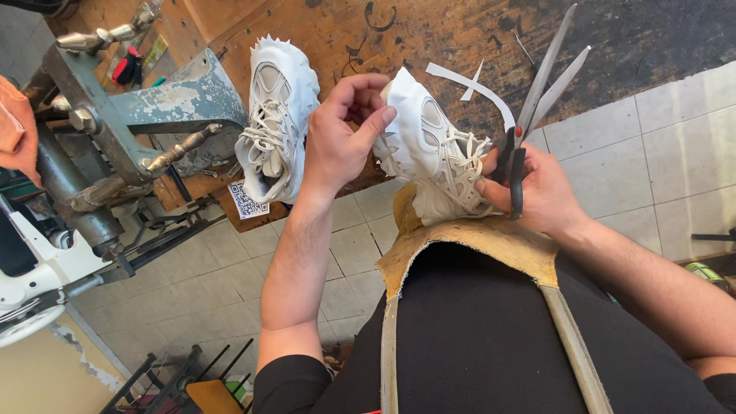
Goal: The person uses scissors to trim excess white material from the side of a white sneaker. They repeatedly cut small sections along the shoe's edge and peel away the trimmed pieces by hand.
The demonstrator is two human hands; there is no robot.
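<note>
A worn leather apron (pixel 468 245) fills the bottom centre of the frame, and a white sneaker (pixel 429 149) rests on its top edge. The left hand (pixel 341 138) pinches the sneaker's heel end, thumb and fingers closed on the white material. The right hand (pixel 537 188) steadies the laced side while its fingers are wrapped through the handles of a pair of scissors (pixel 537 100), blades slightly apart and pointing to the upper right. Cut white strips (pixel 475 88) lie on the wooden bench (pixel 429 34) just above, so some trimming looks done; how much remains I cannot tell. A second sneaker (pixel 276 115) stands untouched at upper centre-left, beside a metal stand (pixel 146 115).
</note>
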